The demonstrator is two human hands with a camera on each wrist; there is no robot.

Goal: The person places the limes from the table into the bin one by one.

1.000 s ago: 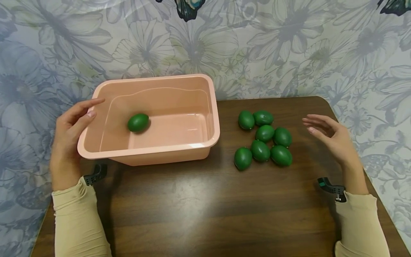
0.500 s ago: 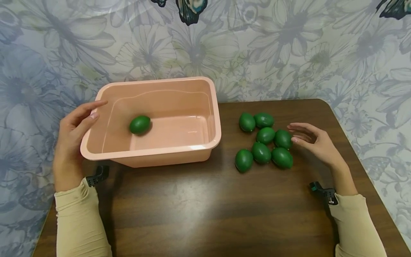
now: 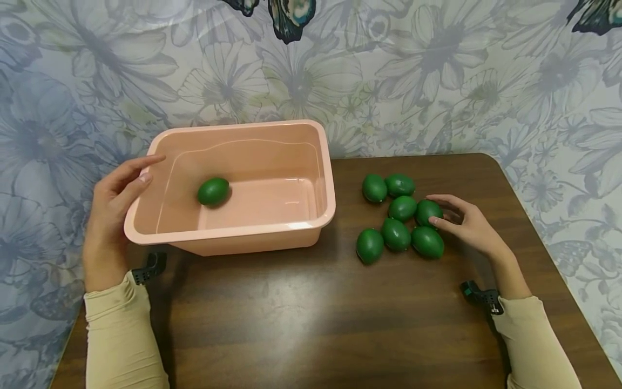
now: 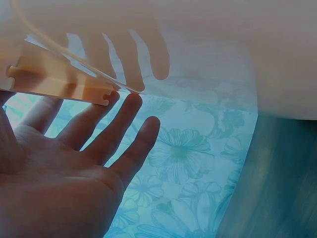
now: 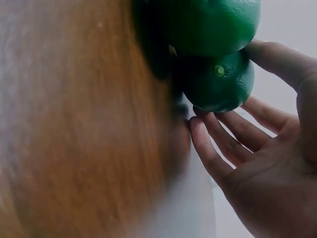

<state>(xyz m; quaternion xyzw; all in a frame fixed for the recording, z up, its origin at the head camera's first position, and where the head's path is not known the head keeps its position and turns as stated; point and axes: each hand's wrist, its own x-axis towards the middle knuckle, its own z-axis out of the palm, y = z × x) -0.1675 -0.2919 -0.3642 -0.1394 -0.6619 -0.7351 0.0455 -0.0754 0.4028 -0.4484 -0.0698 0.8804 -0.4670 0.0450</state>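
In the head view, a pink tub (image 3: 233,232) is being shown left of centre, its left rim being touched by the left hand (image 3: 114,208); the forefinger and thumb are being laid over the edge, slightly apart. One green fruit (image 3: 214,192) is being held in the left half of the tub. Right of centre, a second fruit (image 3: 427,210) is being pinched by the right hand (image 3: 466,222), the thumb being set at its lower right and the forefinger at its upper edge. Six more fruits (image 3: 396,235) are being shown loosely grouped beside it on the brown table (image 3: 301,313), some touching. Beige sleeves (image 3: 119,335) are being worn on both arms, and a black clip (image 3: 148,268) is being carried at each wrist. The upper frame is being filled by a flowered wall covering (image 3: 403,92). In the left wrist view, the left palm is being shown at lower left, its fingers being held nearly straight and spread, tips near the tub's rim; the thumb's hold cannot be told there. In the right wrist view, two fruits are being seen at upper centre, the lower one being clasped by the thumb and fingertips from the right; the table is being shown blurred at left.
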